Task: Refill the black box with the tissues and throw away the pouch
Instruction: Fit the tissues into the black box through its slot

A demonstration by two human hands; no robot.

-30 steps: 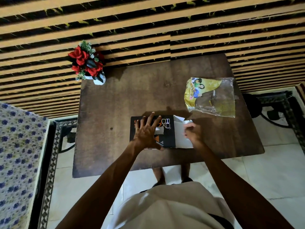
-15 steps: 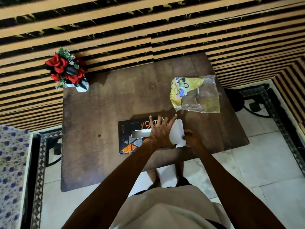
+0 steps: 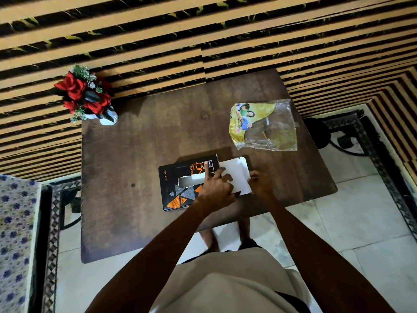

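The black box (image 3: 178, 190), printed with orange triangles, lies flat near the table's front edge. A pale tissue shows in its top slot (image 3: 187, 180). Its white end flap (image 3: 234, 170) stands open on the right side. My left hand (image 3: 217, 190) rests on the box's right end, index finger stretched out and the other fingers curled onto the flap. My right hand (image 3: 259, 184) grips the flap's right edge. The yellow and clear plastic pouch (image 3: 266, 125) lies flat and crumpled at the table's back right, apart from both hands.
The dark wooden table (image 3: 135, 154) stands against a striped wall. A vase of red flowers (image 3: 85, 96) sits at its back left corner. A flowered cloth (image 3: 15, 233) covers furniture at the left. A black metal stand (image 3: 345, 136) is on the floor to the right.
My left hand slid from the box's middle to its right end and its spread fingers curled onto the flap. My right hand stays at the flap's edge. The camera view shifted.
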